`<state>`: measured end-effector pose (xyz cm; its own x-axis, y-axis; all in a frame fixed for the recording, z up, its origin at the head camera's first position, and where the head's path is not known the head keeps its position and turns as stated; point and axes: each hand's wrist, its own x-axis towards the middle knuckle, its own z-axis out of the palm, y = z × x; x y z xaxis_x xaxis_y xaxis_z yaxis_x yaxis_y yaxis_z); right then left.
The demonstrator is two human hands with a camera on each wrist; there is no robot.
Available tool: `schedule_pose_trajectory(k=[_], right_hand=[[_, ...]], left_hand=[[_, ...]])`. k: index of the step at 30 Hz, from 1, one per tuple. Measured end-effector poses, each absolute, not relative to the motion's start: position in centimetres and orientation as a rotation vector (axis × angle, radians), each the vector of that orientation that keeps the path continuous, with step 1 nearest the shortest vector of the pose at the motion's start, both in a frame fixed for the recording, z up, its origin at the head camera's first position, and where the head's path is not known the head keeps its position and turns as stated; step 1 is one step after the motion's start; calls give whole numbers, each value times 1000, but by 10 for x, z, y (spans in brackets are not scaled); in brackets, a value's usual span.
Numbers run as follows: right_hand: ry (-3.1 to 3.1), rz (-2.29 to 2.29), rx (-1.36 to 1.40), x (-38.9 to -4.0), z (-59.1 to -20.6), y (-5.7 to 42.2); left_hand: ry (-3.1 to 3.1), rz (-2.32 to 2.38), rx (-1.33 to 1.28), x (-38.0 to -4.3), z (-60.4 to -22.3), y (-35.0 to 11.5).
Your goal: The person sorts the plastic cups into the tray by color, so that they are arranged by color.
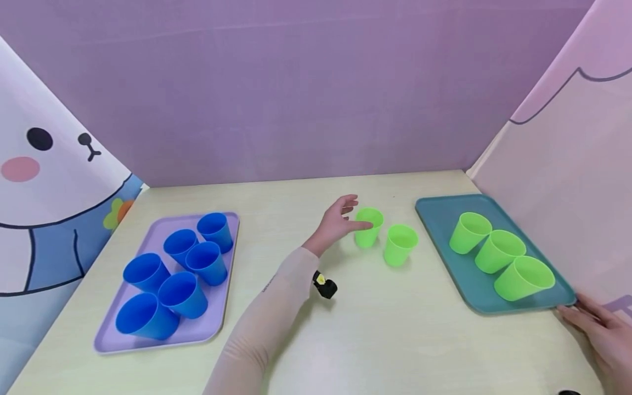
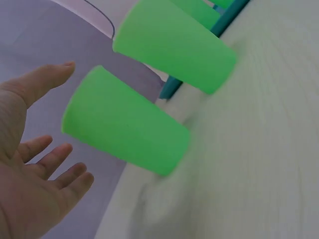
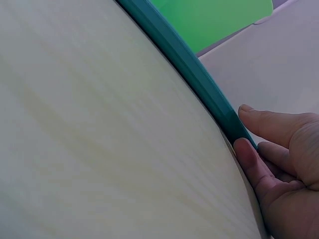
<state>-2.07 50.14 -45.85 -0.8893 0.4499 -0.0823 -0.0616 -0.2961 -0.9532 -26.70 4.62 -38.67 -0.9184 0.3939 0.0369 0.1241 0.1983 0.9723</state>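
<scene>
Two bright green cups stand upright on the pale table between two trays. My left hand (image 1: pixel 336 222) reaches to the left one (image 1: pixel 367 238), thumb and fingers spread beside its rim. In the left wrist view, a gap shows between that hand (image 2: pixel 30 184) and the green cup (image 2: pixel 127 122). The other green cup (image 1: pixel 397 251) stands close by on the right. My right hand (image 1: pixel 604 334) pinches the near right corner of the teal tray (image 1: pixel 439 211), thumb and fingers on either side. Three green cups (image 1: pixel 498 252) lean in a diagonal row on it.
At the left, a lavender tray (image 1: pixel 217 307) bears several blue cups (image 1: pixel 184 296). A small black device (image 1: pixel 325 285) shows at my left wrist. Behind the table rises a purple backdrop (image 1: pixel 306 99), with printed panels at both sides.
</scene>
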Motion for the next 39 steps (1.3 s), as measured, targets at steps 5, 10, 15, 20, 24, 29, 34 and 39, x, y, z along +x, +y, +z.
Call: schedule_pose_trajectory(k=[5,10,15,20,24,29,34,39], right_hand=[[-1606,2242,-467,-19,-459,501],[-1594,2255,-428,-18,-459,502],[-1658,2215,-476,-20,-459,503],[-1700,2192,-501,-21,-459,504],[-1693,2186,-493,-23,-458,505],[-1698,2179,-483,-23,-457,505],[-1689,2185,-491,-21,-457,503],[-1688,2217,-475,-19,-457,502]], left_hand=[[2197,1773,523,-268,-397,42],[2178,1760,523,-269,-404,44],[2154,1770,509,-268,-408,47],[2168,1781,510,-267,-409,47],[2182,1780,510,-268,-410,48],[2180,1794,503,-268,-410,49],[2200,1809,497,-270,-408,50],[2236,1842,481,-275,-401,54]])
